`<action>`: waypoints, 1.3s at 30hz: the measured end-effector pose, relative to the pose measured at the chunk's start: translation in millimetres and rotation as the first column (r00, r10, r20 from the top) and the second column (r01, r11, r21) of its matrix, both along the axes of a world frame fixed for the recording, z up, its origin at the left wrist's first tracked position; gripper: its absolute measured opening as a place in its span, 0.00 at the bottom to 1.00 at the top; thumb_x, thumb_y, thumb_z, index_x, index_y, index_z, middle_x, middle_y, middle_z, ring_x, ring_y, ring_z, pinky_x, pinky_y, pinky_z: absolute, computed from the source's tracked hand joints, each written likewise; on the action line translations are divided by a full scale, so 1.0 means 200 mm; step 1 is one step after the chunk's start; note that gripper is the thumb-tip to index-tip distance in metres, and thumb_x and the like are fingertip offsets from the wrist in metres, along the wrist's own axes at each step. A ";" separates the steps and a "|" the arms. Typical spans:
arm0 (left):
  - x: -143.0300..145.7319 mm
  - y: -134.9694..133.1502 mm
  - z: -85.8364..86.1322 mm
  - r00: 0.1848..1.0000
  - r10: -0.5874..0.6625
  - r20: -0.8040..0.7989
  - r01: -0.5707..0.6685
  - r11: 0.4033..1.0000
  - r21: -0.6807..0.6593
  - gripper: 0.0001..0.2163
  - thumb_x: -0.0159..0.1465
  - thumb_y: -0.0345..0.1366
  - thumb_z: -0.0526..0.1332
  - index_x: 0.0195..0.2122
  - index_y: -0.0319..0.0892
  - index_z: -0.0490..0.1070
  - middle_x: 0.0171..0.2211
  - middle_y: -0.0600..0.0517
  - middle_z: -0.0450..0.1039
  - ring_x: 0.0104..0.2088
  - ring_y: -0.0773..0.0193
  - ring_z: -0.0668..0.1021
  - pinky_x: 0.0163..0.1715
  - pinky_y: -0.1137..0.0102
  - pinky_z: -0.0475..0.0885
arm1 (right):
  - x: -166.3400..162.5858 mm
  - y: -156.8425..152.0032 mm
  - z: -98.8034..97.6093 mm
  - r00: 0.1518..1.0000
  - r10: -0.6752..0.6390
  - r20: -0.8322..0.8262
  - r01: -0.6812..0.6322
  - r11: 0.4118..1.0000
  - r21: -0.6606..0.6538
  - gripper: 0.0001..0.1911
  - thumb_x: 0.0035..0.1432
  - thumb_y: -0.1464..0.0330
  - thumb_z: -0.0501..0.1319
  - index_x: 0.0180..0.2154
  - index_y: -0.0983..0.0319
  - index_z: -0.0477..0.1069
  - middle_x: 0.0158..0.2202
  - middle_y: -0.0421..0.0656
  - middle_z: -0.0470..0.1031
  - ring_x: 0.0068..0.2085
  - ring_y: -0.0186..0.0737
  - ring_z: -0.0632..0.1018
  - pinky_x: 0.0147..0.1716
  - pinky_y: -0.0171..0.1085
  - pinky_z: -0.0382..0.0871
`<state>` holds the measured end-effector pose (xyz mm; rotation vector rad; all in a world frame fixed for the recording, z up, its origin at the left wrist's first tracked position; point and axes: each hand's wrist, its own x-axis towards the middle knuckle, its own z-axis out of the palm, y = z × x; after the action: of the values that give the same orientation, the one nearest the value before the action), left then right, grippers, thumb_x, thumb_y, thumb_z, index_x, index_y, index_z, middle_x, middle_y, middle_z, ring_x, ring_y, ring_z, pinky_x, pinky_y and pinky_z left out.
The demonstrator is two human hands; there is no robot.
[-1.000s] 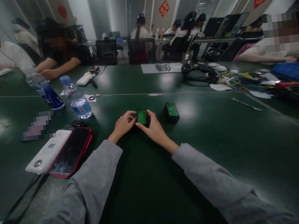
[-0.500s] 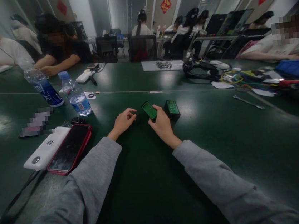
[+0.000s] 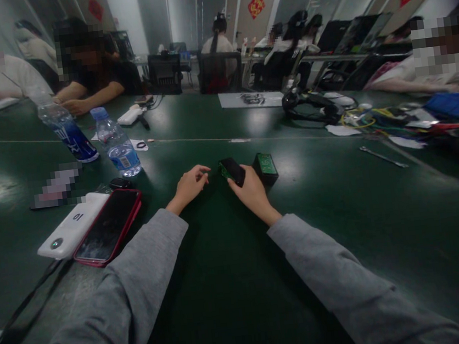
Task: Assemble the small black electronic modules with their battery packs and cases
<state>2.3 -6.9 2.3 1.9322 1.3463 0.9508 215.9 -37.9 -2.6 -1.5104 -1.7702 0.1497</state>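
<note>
On my feed: right hand has its fingers wrapped on a black box with a green circuit board, mid-worktop, tipped so a black side faces me and the green shows along its left edge. Can't tell if a lower edge touches down. Left hand is released, fingers loosely curled, pointing at the held box across a narrow gap. Second black box with a green board stands just beside the right fingers, board face up; contact with the knuckles unclear, so that side is tight. I have more room toward me: plain green surface runs between the two grey sleeves. Beyond both boxes a pale seam crosses the worktop. Left boundary: clear water bottle with blue cap, then a red-cased smartphone close by the left sleeve, white power bank alongside it. Right boundary: metal wrench well apart from the second box, cable tangle past it. Far edge: white sheet with small dark parts, chairs behind, co-workers seated at both sides.
</note>
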 end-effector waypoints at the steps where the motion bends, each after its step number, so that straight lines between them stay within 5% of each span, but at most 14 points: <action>1: 0.00 0.00 0.00 1.000 0.000 -0.001 0.000 1.000 -0.001 0.12 0.68 0.34 0.57 0.51 0.43 0.71 0.33 0.53 0.78 0.23 0.71 0.75 0.28 0.73 0.69 | 0.00 0.00 0.00 0.999 0.007 -0.035 -0.008 0.999 -0.037 0.30 0.58 0.63 0.63 0.59 0.70 0.63 0.51 0.58 0.73 0.50 0.56 0.77 0.50 0.53 0.74; 4: -0.01 0.00 0.00 1.000 -0.005 -0.004 0.005 1.000 -0.003 0.12 0.68 0.34 0.57 0.51 0.43 0.71 0.33 0.52 0.78 0.23 0.71 0.74 0.27 0.73 0.69 | 0.01 0.00 0.01 1.000 0.017 -0.013 -0.017 0.999 -0.028 0.29 0.59 0.66 0.61 0.60 0.69 0.63 0.52 0.56 0.73 0.52 0.55 0.76 0.52 0.53 0.73; 8: -0.01 0.01 -0.02 1.000 -0.016 -0.003 0.016 1.000 0.003 0.12 0.68 0.35 0.57 0.52 0.43 0.71 0.33 0.52 0.77 0.23 0.72 0.74 0.27 0.73 0.69 | 0.02 -0.03 0.05 0.978 0.049 0.204 -0.067 0.994 0.085 0.32 0.60 0.75 0.55 0.65 0.70 0.55 0.64 0.58 0.62 0.66 0.55 0.63 0.63 0.55 0.62; 12: -0.01 0.02 -0.02 1.000 -0.017 -0.006 0.017 1.000 0.005 0.12 0.68 0.35 0.57 0.52 0.43 0.71 0.33 0.52 0.77 0.24 0.71 0.74 0.27 0.73 0.69 | 0.02 -0.05 0.07 0.929 0.108 0.353 -0.147 0.985 0.087 0.36 0.57 0.81 0.53 0.67 0.69 0.53 0.68 0.56 0.55 0.69 0.53 0.55 0.66 0.56 0.57; 20: 0.00 0.00 0.00 1.000 0.010 -0.010 -0.010 1.000 0.011 0.11 0.67 0.34 0.57 0.49 0.44 0.72 0.34 0.53 0.78 0.24 0.70 0.75 0.28 0.73 0.69 | -0.05 -0.09 0.08 0.851 0.274 0.449 -0.323 0.946 0.035 0.29 0.65 0.70 0.57 0.66 0.63 0.57 0.69 0.51 0.54 0.69 0.52 0.56 0.67 0.59 0.52; 24: 0.00 0.00 -0.01 1.000 0.010 -0.013 -0.009 1.000 0.027 0.11 0.67 0.34 0.56 0.49 0.44 0.72 0.34 0.53 0.78 0.24 0.70 0.75 0.29 0.72 0.70 | -0.07 -0.10 0.07 0.870 0.269 0.413 -0.317 0.947 0.052 0.28 0.67 0.66 0.56 0.66 0.65 0.56 0.69 0.54 0.54 0.69 0.52 0.55 0.67 0.57 0.52; 27: 0.00 0.00 -0.01 1.000 0.006 -0.015 -0.006 1.000 0.028 0.11 0.67 0.34 0.56 0.49 0.44 0.72 0.32 0.53 0.78 0.24 0.70 0.74 0.30 0.72 0.70 | -0.05 -0.08 0.05 0.937 0.155 0.313 -0.190 0.978 0.085 0.30 0.67 0.65 0.55 0.66 0.67 0.54 0.67 0.59 0.55 0.68 0.57 0.56 0.63 0.59 0.58; 33: 0.00 0.00 -0.01 1.000 -0.005 -0.014 0.005 1.000 0.017 0.11 0.67 0.35 0.57 0.49 0.43 0.72 0.33 0.53 0.78 0.23 0.70 0.74 0.28 0.72 0.69 | -0.03 -0.05 0.00 0.974 0.117 0.196 -0.121 0.993 0.007 0.32 0.66 0.61 0.54 0.66 0.69 0.54 0.57 0.61 0.64 0.53 0.59 0.74 0.48 0.55 0.74; 39: -0.01 0.00 0.00 1.000 -0.014 -0.026 0.014 1.000 0.023 0.11 0.67 0.34 0.57 0.49 0.43 0.72 0.33 0.53 0.78 0.24 0.70 0.74 0.28 0.72 0.68 | -0.02 -0.04 0.05 0.978 0.095 0.188 -0.114 0.989 0.096 0.26 0.68 0.57 0.51 0.61 0.66 0.61 0.54 0.57 0.67 0.55 0.57 0.71 0.52 0.55 0.70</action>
<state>1.2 -6.9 1.5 1.9748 1.3396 0.9420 212.4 -46.5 7.3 -1.3921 -1.9719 -0.0321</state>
